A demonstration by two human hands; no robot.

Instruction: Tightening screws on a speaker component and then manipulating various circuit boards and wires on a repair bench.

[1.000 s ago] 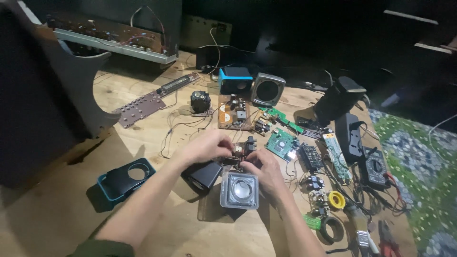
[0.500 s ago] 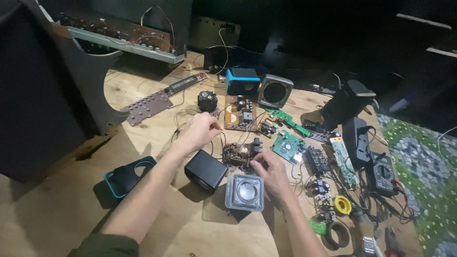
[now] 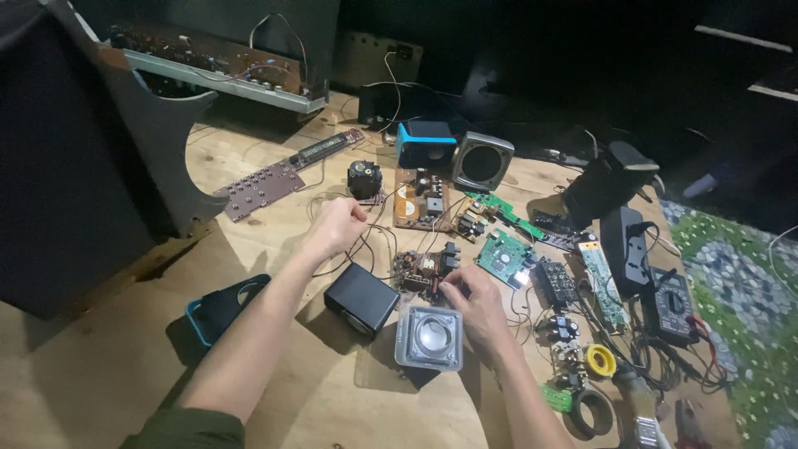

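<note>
On the wooden desk, thin dark wires are pinched in the left hand, grip pressed together, near the black round component. Beside the black plastic box, a small brown circuit board is pinched at its edge by the right hand, above the clear-fronted square speaker. A solder joint could be torn if the wires are pulled taut.

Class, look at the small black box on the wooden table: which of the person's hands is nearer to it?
Right. The right hand lies just beside the black box, past the clear-fronted speaker; the left hand is up beyond it, pinching wires.
</note>
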